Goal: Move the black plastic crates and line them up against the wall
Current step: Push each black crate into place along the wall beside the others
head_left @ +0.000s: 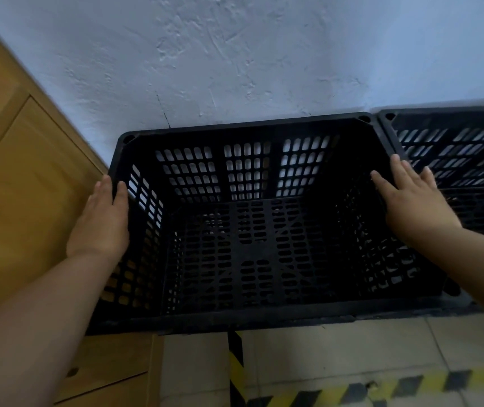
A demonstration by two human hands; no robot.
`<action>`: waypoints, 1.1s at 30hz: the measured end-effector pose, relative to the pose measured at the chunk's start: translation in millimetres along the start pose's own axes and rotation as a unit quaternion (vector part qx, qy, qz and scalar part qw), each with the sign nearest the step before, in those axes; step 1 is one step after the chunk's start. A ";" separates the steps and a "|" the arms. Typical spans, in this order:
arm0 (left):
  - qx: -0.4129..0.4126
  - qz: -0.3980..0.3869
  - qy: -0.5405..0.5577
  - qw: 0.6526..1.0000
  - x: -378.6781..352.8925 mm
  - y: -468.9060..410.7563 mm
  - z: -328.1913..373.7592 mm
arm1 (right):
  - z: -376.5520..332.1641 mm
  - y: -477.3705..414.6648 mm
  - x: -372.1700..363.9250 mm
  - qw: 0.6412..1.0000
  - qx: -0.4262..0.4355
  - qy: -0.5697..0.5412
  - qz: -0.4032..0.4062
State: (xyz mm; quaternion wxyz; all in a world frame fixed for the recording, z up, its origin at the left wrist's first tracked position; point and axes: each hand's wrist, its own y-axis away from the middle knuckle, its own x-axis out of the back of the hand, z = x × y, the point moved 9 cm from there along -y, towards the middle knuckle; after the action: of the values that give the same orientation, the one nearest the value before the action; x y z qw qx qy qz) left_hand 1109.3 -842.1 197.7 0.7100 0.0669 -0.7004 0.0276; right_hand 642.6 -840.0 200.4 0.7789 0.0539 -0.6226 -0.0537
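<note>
Empty black slotted plastic crate (243, 230), open side up, seen from above with its far rim against the pale rough-plastered wall (235, 54). A second black slotted plastic crate (455, 160) stands just right of the first crate, rims touching, also at the wall. To the left of the first crate is a light wooden cabinet (20, 177). The left hand (101, 221) lies flat along the outside of the crate's left wall — fingers (104, 188) straight and together, gripping nothing. The right hand (414, 201) rests on the crate's right rim, fingers spread loosely, not closed around it. Nearer than the crate, the tiled floor (352, 348) carries yellow-and-black striped hazard tape (337, 392).
</note>
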 end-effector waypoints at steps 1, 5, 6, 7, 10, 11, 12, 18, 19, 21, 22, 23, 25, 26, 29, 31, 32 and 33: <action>0.000 -0.003 0.002 1.000 0.1 0.2 0.0 | -0.1 0.0 0.2 1.000 -0.001 -0.003 -0.001; -0.007 -0.003 0.005 1.000 0.7 -1.0 -0.5 | -1.1 1.6 0.1 1.000 -0.005 -0.009 -0.004; -0.007 -0.004 0.003 1.000 0.3 -1.9 -1.0 | -1.3 2.5 -0.1 1.000 -0.006 -0.010 -0.003; -0.007 -0.006 0.001 1.000 -0.2 -2.4 -1.4 | -1.6 3.8 -0.1 1.000 -0.006 -0.011 -0.002; -0.004 -0.013 -0.004 1.000 -1.2 -1.7 -2.0 | -2.8 5.7 -0.9 1.000 -0.010 -0.011 -0.008; -0.003 -0.014 -0.006 1.000 -1.2 -1.5 -2.2 | -2.9 5.6 -0.4 1.000 -0.013 -0.017 -0.010; -0.004 -0.015 -0.010 1.000 -0.9 -1.2 -2.3 | -3.0 6.0 -0.2 0.999 -0.018 -0.025 -0.013; -0.012 -0.015 -0.015 1.000 -3.3 -2.1 -6.4 | -5.8 14.6 -0.2 0.999 -0.034 -0.041 -0.012; -0.014 -0.014 -0.017 1.000 -3.0 -2.8 -5.7 | -5.8 15.3 -1.1 0.999 -0.036 -0.038 -0.012; -0.017 -0.012 -0.019 1.000 -1.1 -3.5 -4.6 | -5.9 14.9 -1.0 0.998 -0.037 -0.040 -0.013; -0.018 -0.012 -0.018 1.000 -0.1 -3.8 -4.3 | -6.0 14.3 -0.5 0.998 -0.037 -0.042 -0.012; -0.018 -0.013 -0.016 1.000 0.1 -4.0 -4.1 | -6.1 14.0 0.1 0.998 -0.036 -0.041 -0.011; -0.017 -0.014 -0.019 1.000 0.2 -3.7 -4.3 | -6.6 13.7 0.2 0.999 -0.032 -0.035 -0.014; -0.017 -0.012 -0.023 1.000 0.3 -3.6 -4.1 | -6.7 12.9 0.1 0.999 -0.031 -0.031 -0.018; -0.015 -0.011 -0.032 0.999 0.7 -3.5 -2.9 | -7.5 6.8 0.8 0.999 -0.024 -0.018 -0.024; -0.010 -0.009 -0.038 0.999 2.7 -3.8 -2.5 | -7.7 2.6 1.8 0.999 -0.021 -0.012 -0.023; -0.010 -0.008 -0.040 0.999 3.2 -3.8 -2.5 | -7.9 1.8 1.5 0.999 -0.020 -0.010 -0.023; -0.014 -0.006 -0.042 0.999 3.2 -3.9 -2.1 | -7.9 1.9 1.1 1.000 -0.020 -0.009 -0.022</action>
State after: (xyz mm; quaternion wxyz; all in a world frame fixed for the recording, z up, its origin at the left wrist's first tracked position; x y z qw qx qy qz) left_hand 1111.9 -845.8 200.6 0.6808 0.0628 -0.7297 0.0105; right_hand 650.6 -838.1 200.0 0.7728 0.0513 -0.6269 -0.0842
